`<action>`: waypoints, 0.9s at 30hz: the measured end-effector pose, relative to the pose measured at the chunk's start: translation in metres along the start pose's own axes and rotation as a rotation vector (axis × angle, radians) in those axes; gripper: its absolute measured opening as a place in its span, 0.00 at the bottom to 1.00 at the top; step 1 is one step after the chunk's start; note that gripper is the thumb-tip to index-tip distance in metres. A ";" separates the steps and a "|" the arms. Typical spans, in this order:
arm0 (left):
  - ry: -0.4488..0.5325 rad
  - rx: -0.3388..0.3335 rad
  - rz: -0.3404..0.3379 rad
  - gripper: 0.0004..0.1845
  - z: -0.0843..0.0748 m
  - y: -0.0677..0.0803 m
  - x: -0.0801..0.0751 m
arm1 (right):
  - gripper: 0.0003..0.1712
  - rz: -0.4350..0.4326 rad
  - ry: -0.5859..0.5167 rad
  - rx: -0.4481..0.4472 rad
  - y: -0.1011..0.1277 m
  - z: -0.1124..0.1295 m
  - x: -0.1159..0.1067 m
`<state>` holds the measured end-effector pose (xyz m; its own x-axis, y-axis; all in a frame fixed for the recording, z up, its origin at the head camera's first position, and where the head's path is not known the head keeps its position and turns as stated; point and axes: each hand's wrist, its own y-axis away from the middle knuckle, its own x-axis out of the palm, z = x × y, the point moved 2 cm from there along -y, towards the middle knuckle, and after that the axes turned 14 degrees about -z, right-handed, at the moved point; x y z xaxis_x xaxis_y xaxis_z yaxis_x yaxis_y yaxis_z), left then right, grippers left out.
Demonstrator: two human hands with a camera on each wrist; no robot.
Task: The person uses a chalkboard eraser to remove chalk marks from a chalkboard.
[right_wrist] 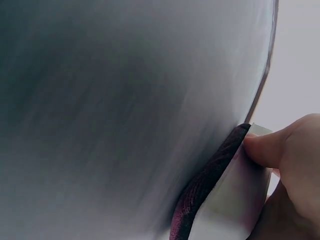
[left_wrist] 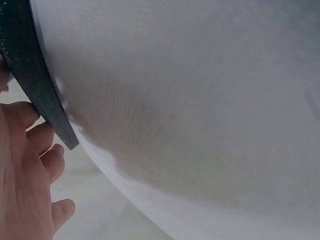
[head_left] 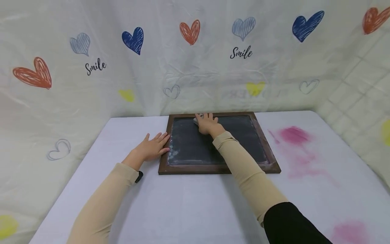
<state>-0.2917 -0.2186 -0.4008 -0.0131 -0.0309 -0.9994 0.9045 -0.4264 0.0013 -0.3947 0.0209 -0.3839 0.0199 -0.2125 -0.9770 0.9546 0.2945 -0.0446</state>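
Two hands work on a white bench (head_left: 189,210) stained pink, backed by a heart-printed sheet (head_left: 189,67). Head view: left hand (head_left: 153,147) flat beside the chalkboard (head_left: 195,145); right hand (head_left: 207,123) presses an eraser (head_left: 197,119) at its far edge. Left wrist: relaxed fingers (left_wrist: 30,175) at the frame. Right wrist: thumb (right_wrist: 272,147) pinches the eraser (right_wrist: 220,195).

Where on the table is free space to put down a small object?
Bare table lies in front of the chalkboard, between the two sleeves, and also right of it over the pink stains. It is crowded at the chalkboard: the left hand presses its left frame, the right hand holds an eraser.
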 end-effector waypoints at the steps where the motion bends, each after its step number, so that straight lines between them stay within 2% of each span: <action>1: 0.001 0.001 0.001 0.37 -0.001 -0.001 0.001 | 0.35 0.005 0.006 -0.003 -0.002 0.005 0.003; 5: 0.000 0.001 0.005 0.37 -0.003 -0.002 0.003 | 0.35 0.004 0.021 -0.036 -0.004 0.026 0.011; 10: -0.006 -0.005 0.005 0.37 -0.004 -0.002 0.001 | 0.36 -0.004 0.030 -0.132 0.000 0.054 0.014; 14: -0.013 -0.010 0.006 0.37 -0.003 -0.002 0.001 | 0.35 0.004 0.058 -0.184 0.001 0.066 0.014; 20: -0.021 -0.011 0.000 0.37 -0.002 -0.001 0.000 | 0.35 -0.016 0.108 -0.145 -0.003 0.064 0.014; 27: -0.013 -0.019 0.007 0.37 -0.003 0.000 -0.002 | 0.36 -0.013 0.126 -0.068 -0.016 0.049 0.016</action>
<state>-0.2905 -0.2159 -0.3990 -0.0121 -0.0454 -0.9989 0.9126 -0.4088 0.0075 -0.3948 -0.0324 -0.3886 -0.0337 -0.0995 -0.9945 0.9323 0.3554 -0.0671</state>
